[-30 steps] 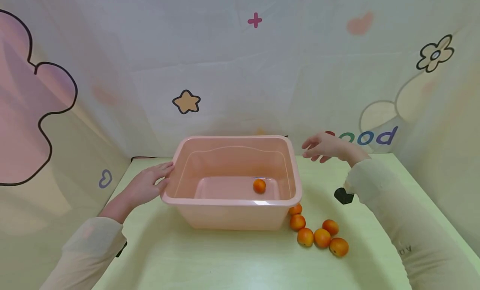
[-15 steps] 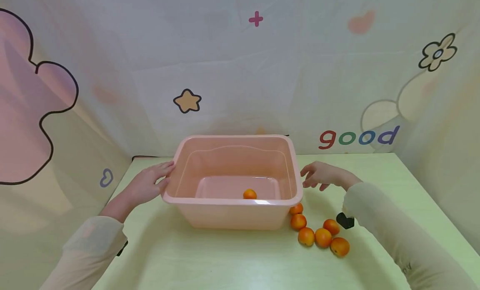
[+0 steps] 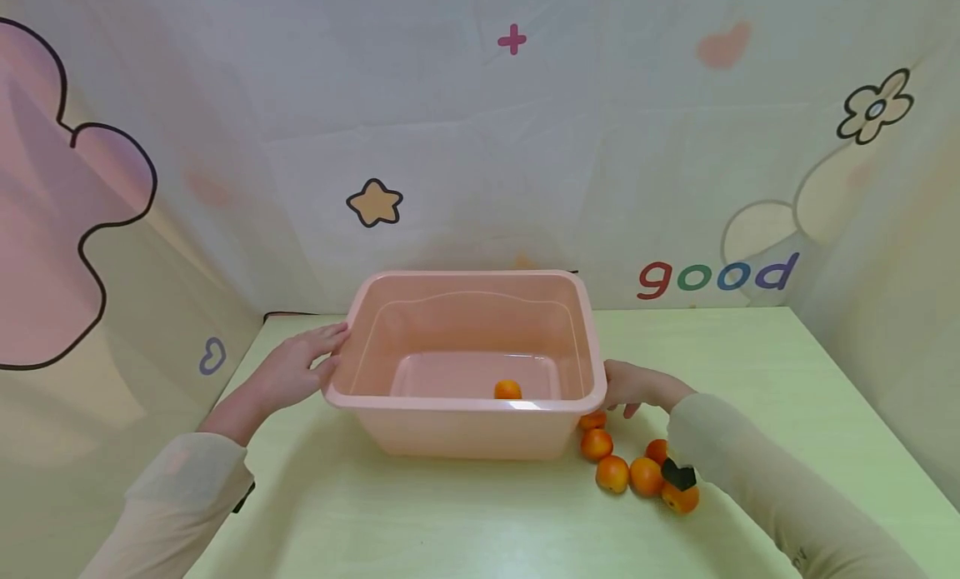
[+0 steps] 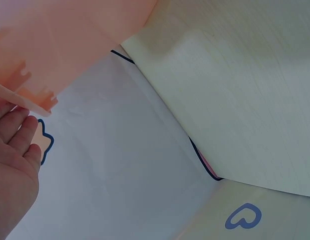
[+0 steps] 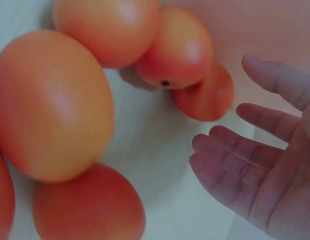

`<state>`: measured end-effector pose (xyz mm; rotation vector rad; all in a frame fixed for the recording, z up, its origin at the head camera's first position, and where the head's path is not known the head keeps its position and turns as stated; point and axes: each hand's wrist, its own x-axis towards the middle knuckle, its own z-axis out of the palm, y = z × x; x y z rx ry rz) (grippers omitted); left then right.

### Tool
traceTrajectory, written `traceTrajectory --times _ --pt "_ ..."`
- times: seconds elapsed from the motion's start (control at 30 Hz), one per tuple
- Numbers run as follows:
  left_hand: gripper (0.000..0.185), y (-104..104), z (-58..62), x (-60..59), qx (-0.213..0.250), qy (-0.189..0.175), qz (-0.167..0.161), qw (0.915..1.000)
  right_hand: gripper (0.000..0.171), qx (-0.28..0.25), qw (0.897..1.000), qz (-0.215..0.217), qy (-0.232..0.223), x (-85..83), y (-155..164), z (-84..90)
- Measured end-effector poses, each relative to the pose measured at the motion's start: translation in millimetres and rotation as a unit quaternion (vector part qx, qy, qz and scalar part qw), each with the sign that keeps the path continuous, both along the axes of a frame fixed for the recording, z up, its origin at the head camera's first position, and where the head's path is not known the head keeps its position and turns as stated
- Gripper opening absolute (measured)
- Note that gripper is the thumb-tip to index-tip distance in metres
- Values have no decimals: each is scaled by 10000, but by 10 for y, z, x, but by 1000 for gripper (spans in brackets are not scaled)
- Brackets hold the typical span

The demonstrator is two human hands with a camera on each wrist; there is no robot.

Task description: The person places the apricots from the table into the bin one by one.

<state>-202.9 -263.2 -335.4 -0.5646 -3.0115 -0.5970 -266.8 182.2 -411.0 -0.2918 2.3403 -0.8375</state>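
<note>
A pink plastic tub stands in the middle of the pale green table. One orange lies on its floor near the front wall. My left hand rests with straight fingers against the tub's left rim; the left wrist view shows that hand beside the tub's lip. My right hand hovers low by the tub's right front corner, holding nothing. In the right wrist view its fingers are spread, close to the nearest orange. Several oranges lie in a cluster below it.
A patterned cloth backdrop closes off the table at the back and both sides. A small black object is strapped on my right sleeve, over the oranges. Bare tabletop stretches along the front and at the far right.
My right hand came down from above the tub's far right corner to its right front corner, near the loose oranges. The orange in the tub rolled toward the front. My left hand stayed put.
</note>
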Motion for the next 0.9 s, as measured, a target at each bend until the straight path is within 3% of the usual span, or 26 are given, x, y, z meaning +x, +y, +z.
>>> traceTrajectory --times 0.17,0.4,0.57,0.9 --pt "47 8 1 6 2 -14 29 10000 67 -104 9999 29 -91 49 -41 -41" --pt "48 24 5 16 56 -112 106 9999 54 -67 9999 39 -78 81 -71 -98" --pt "48 23 0 15 56 -78 66 9999 55 -212 9996 157 74 49 -45 -90" --pt "47 4 6 10 13 -40 27 10000 26 -226 9949 749 629 -52 26 217"
